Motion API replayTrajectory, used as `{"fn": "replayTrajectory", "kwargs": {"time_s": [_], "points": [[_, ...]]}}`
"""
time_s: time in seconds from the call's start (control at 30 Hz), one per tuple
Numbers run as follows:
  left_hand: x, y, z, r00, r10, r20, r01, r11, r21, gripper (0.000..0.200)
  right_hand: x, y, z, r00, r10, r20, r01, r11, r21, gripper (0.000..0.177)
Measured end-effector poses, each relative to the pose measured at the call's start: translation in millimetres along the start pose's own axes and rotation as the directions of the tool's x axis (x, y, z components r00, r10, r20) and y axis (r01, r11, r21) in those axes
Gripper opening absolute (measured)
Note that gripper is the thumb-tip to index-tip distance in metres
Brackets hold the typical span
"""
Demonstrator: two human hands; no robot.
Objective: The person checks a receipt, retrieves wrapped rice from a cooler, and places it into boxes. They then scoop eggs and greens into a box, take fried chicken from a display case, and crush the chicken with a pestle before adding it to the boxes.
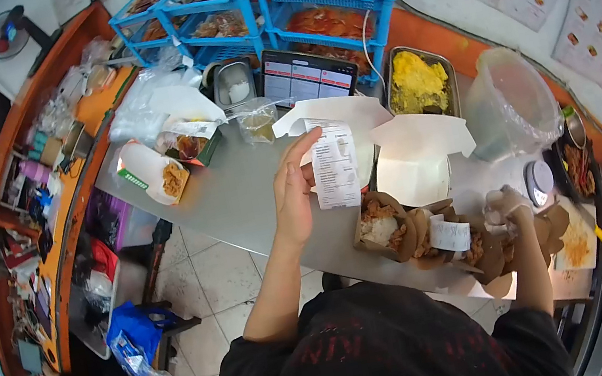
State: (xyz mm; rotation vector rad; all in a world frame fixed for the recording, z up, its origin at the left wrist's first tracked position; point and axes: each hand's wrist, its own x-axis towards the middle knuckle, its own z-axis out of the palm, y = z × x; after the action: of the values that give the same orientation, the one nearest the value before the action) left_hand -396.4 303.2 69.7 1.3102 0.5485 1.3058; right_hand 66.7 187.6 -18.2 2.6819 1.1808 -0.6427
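Note:
My left hand (293,196) is raised over the counter, with a long printed receipt (335,167) held between its fingers. On my right hand (506,207) is a clear plastic glove, and its fingers are too blurred to read; it is above the open brown food boxes (499,254). A brown box with rice and fried pieces (380,228) stands below the receipt. Another paper slip (450,233) lies over the neighbouring boxes. Behind these, an open white box (414,168) has its lid folded back, and a second white box (354,126) is partly hidden by the receipt.
A tablet (307,76) leans near blue racks (271,20) of food. At the right are a tray of yellow food (419,82), a clear tub (509,103), a small round scale (539,183) and a cutting board (578,240). Filled boxes (153,172) occupy the counter's left end.

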Motion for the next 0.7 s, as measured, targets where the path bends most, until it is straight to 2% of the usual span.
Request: {"fn": "replayTrajectory", "kwargs": {"time_s": [0.03, 0.07, 0.1, 0.17, 0.23, 0.3, 0.37, 0.4, 0.47, 0.5, 0.57, 0.6, 0.63, 0.67, 0.7], "points": [[-1, 0, 0, 1.0, 0.007, -0.015, -0.007, 1.0, 0.004, 0.062, -18, -15, -18, 0.996, -0.08, -0.045, 0.087, 0.979, 0.184, 0.068], [-3, 1, 1, 1.0, 0.018, -0.003, -0.018, 1.0, -0.017, 0.064, -21, -22, -24, 0.978, -0.21, -0.02, 0.195, 0.863, 0.466, 0.067], [-4, 1, 2, 1.0, 0.027, 0.013, -0.026, 0.999, -0.039, 0.066, -24, -28, -26, 0.942, -0.334, -0.03, 0.255, 0.658, 0.708, 0.066], [-7, 1, 4, 1.0, 0.022, 0.011, -0.021, 0.999, -0.046, 0.069, -32, -70, -33, 0.844, -0.52, -0.135, 0.441, 0.528, 0.726, 0.064], [-9, 3, 5, 1.0, 0.025, 0.009, -0.025, 0.998, -0.054, 0.071, -42, -122, -39, 0.687, -0.686, -0.241, 0.726, 0.637, 0.258, 0.063], [-12, 7, 6, 1.0, 0.022, -0.005, -0.022, 0.999, -0.048, 0.072, -67, -183, -48, 0.758, -0.651, 0.028, 0.612, 0.726, 0.314, 0.06], [-14, 9, 3, 0.999, 0.029, -0.026, -0.03, 0.999, -0.026, 0.072, -36, -213, -9, 0.69, -0.723, 0.028, 0.723, 0.686, -0.084, 0.076], [-15, 10, 2, 0.999, 0.031, -0.038, -0.031, 0.999, -0.009, 0.071, -30, -230, 2, 0.683, -0.73, 0.031, 0.73, 0.679, -0.086, 0.076], [-18, 10, 0, 0.998, 0.035, -0.051, -0.036, 0.999, -0.02, 0.071, -20, -258, 21, 0.8, -0.587, 0.122, 0.597, 0.762, -0.251, 0.076], [-19, 9, -1, 0.998, 0.037, -0.054, -0.039, 0.999, -0.034, 0.07, -1, -260, 39, 0.796, -0.592, 0.127, 0.603, 0.757, -0.252, 0.076], [-21, 9, -5, 0.995, 0.051, -0.085, -0.052, 0.999, -0.007, 0.07, 37, -255, 68, 0.498, -0.867, 0.006, 0.859, 0.493, -0.139, 0.069], [-22, 7, -5, 0.992, 0.063, -0.106, -0.062, 0.998, 0.011, 0.07, 34, -257, 65, 0.505, -0.863, 0.012, 0.856, 0.499, -0.137, 0.069], [-23, 4, -6, 0.994, 0.048, -0.098, -0.049, 0.999, -0.005, 0.07, 22, -260, 51, 0.646, -0.761, 0.054, 0.763, 0.645, -0.029, 0.063], [-24, 1, -10, 0.987, 0.041, -0.152, -0.043, 0.999, -0.007, 0.064, 10, -259, 37, 0.768, -0.631, 0.112, 0.627, 0.775, 0.071, 0.057], [-24, -2, -14, 0.978, 0.033, -0.204, -0.036, 0.999, -0.009, 0.057, -4, -259, 21, 0.786, -0.608, 0.116, 0.604, 0.794, 0.072, 0.057]]}}
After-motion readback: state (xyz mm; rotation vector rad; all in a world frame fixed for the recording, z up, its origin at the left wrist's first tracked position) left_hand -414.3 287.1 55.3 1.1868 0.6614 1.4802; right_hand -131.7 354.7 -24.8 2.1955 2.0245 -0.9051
